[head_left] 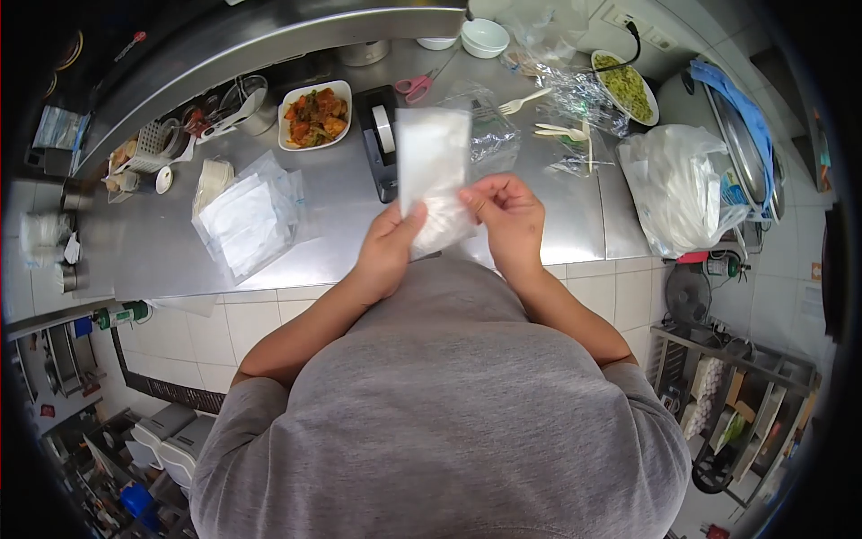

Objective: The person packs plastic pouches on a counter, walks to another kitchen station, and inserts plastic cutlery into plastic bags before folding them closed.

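Observation:
Between my two hands is a plastic packet [435,148] with something white inside, probably folded paper; it is held upright in front of my body and blurred a little. My left hand [388,242] is closed on its lower left side, thumb across the front. My right hand [514,216] pinches its right edge with thumb and forefinger, the other fingers curled. Just behind the packet stands a black tape dispenser [368,144] with a roll of tape. On the left of the counter lies a pile of white packets in clear plastic [247,225].
A white bowl of cooked food [314,115] sits behind on the steel counter [341,184]. Pink-handled scissors [415,87], pale forks [525,101] and clear wrap [575,94] lie farther right. A stuffed plastic bag [673,184] and a dish of green food [626,87] stand at the right.

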The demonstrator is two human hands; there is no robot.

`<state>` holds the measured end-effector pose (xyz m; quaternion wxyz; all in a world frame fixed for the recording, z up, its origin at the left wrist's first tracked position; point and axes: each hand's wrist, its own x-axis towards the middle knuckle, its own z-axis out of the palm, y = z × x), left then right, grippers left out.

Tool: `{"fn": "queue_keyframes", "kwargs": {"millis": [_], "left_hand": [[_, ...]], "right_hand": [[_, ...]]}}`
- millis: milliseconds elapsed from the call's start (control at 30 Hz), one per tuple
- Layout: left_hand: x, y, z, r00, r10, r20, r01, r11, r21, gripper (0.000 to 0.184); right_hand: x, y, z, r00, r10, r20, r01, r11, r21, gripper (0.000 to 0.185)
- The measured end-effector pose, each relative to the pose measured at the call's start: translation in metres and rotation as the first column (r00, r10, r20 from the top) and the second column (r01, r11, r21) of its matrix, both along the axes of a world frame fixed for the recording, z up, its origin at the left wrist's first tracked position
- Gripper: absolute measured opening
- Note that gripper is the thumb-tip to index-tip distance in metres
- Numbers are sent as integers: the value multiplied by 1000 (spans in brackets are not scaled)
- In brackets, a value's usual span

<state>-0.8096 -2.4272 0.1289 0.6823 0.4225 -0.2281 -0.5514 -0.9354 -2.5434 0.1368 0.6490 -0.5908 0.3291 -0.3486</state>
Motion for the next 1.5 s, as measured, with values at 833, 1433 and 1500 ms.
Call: {"fn": "queue_keyframes", "kwargs": {"millis": [833, 1433, 1500], "left_hand": [[55, 62, -3, 711, 665, 227, -679, 733, -21, 42], [31, 30, 2, 771, 427, 472, -481, 877, -9, 32], [26, 23, 1, 760, 384, 524, -438, 899, -23, 31]], "right_hand": [[66, 3, -154, 907, 179, -380, -164, 984, 74, 16], [33, -15, 77, 786, 619, 11, -606, 773, -185, 12], [35, -7, 92, 764, 530, -368, -639, 543, -544, 15]]}}
